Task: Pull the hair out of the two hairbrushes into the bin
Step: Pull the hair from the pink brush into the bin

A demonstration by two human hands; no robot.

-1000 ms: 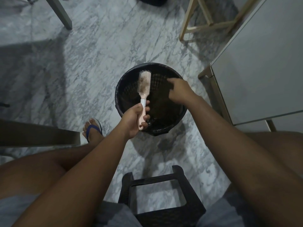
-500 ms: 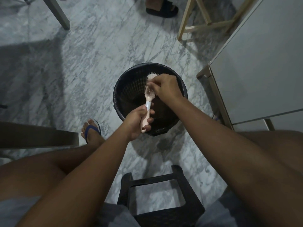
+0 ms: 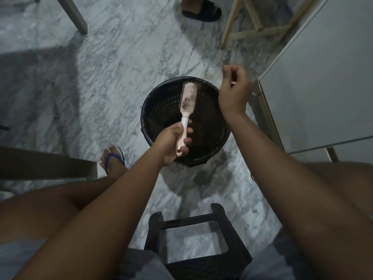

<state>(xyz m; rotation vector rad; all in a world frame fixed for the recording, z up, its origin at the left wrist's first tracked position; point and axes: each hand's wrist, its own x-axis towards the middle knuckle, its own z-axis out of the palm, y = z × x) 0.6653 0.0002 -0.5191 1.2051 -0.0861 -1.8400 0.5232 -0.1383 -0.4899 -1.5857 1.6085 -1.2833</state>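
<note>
Over bin [image 3: 153,110], hairbrush [image 3: 188,98] points away.

Right hand [image 3: 234,87] pinch: held hair too fine to tell. Hairbrush [image 3: 186,110] handle partly hidden by left hand [image 3: 171,142]. Sandal [image 3: 201,10] cut off at top edge.

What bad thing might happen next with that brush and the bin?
The right hand is pinched shut up beside the bin, over its edge and the floor. Any hair it has pulled free, too fine to see here, might drop outside. The hairbrush is still matted with hair, and the left hand holds only its handle, so a hard tug might twist it loose into the bin.
</note>
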